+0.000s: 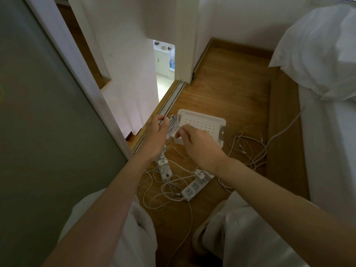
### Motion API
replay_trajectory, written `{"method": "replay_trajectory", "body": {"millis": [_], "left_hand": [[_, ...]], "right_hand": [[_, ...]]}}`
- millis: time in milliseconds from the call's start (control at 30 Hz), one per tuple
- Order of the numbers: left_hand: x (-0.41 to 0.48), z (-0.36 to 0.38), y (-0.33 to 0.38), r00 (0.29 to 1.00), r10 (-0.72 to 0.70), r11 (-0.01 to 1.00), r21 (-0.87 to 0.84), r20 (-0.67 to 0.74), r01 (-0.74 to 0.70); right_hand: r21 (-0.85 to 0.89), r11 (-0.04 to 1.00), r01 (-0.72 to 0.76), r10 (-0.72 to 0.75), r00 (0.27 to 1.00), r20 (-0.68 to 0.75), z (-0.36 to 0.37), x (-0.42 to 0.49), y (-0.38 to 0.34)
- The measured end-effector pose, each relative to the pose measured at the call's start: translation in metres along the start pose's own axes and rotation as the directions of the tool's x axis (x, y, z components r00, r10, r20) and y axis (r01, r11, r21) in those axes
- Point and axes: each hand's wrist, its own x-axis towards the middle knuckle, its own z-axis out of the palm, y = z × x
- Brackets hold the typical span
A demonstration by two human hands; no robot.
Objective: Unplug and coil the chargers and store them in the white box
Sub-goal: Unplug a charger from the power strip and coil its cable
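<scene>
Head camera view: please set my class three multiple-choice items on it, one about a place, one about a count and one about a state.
1. Where does the white perforated plastic box lie?
A on the bed; B on the wooden floor; C on the person's lap.

2. How many white power strips lie on the floor?
A two; B one; C four.

3. What is the left hand doing?
A hanging idle; B pressing a power strip; C gripping a coiled white cable bundle.

Answers:
1 B, the box sits flat on the floorboards.
2 A, one strip lies under the right forearm and the other strip lies below the left wrist.
3 C, its fingers curl round the coil.
</scene>
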Motion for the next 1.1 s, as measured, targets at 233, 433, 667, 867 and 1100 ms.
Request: {"method": "replay_trajectory", "body": {"millis": [233,433,667,867,1100], "left_hand": [[-0.006,0.004,0.013,0.978,-0.21,0.938,-0.279,0.008,0.204],[-0.011,0.0,0.02,0.951,-0.211,0.684,-0.66,0.227,0.31],[-0.008,-0.011,0.016,0.933,-0.128,0.613,-0.713,0.337,0.341],[-0.008,-0.013,0.013,0.925,-0.185,0.853,-0.413,0.333,0.319],[-0.009,-0.006,0.012,0.888,-0.225,0.947,-0.126,0.401,0.297]], "right_hand": [[0.069,0.996,0.048,-0.051,0.998,0.033,0.035,-0.016,-0.002],[0.047,0.998,0.038,-0.046,0.984,0.174,0.054,-0.023,0.016],[0.068,0.994,-0.089,0.071,0.969,0.235,0.041,-0.024,0.045],[0.038,0.982,-0.184,0.173,0.965,0.199,0.011,-0.015,0.064],[0.08,0.992,-0.093,0.082,0.989,0.127,-0.012,-0.001,0.051]]}}
